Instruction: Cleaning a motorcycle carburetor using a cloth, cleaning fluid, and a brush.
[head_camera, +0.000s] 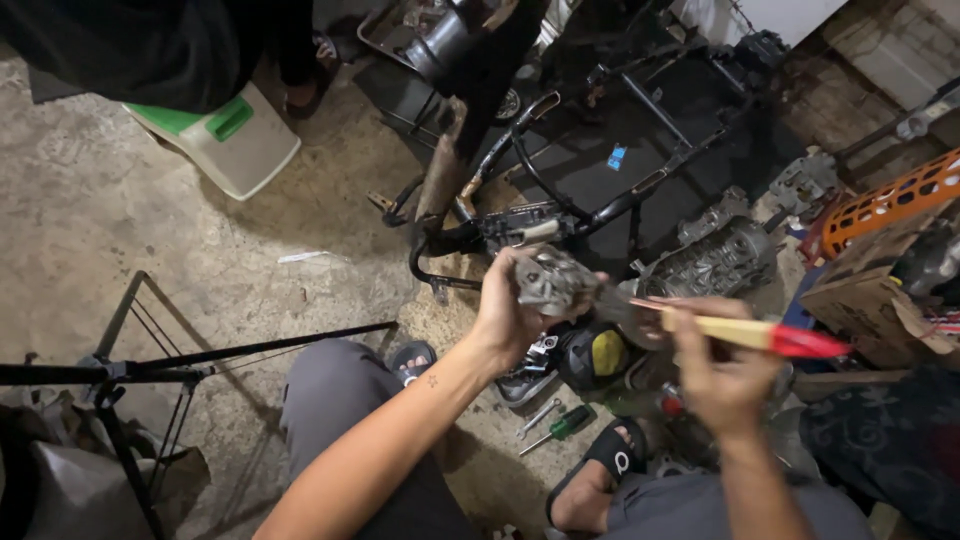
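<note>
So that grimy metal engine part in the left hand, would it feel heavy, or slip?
The metal part looks like solid cast metal, so probably heavy for its size and quite stiff. Its dirty, lumpy surface may be greasy, yet the left hand wraps around it, so the bumps likely give grip. The paintbrush in the right hand seems far lighter.

One small blue label (616, 157), roughly square, sits on the black surface under the frame tubes, upper centre. One brown cardboard box (862, 300), torn and open-topped, stands at the right edge, below an orange perforated crate (885, 203). One white and green plastic container (228, 138), tilted, lies on the concrete floor (120, 230) upper left. No screens or signs visible
</note>
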